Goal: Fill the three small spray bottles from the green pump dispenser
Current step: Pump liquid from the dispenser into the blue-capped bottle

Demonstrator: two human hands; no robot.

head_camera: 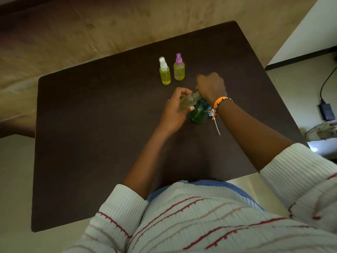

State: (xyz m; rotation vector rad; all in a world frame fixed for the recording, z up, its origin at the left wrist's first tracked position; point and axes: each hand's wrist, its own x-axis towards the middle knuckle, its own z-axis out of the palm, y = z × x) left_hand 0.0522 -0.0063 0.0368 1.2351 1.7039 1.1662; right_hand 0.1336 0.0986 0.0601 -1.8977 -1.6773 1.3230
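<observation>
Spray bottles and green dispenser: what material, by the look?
Spray bottles: likely clear plastic, glossy; yellow liquid shows through, and the caps look like opaque plastic. Green dispenser: translucent green, probably plastic too; glass can't be ruled out.

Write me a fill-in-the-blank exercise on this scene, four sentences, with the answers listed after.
1. The number of capped spray bottles standing at the far side of the table is ____.
2. The bottle with the white cap stands beside one whose cap is ____.
3. The uncapped bottle is held tilted in the ____ hand.
4. The right hand is over a pump dispenser coloured ____.

Answers: two; purple; left; green
</observation>
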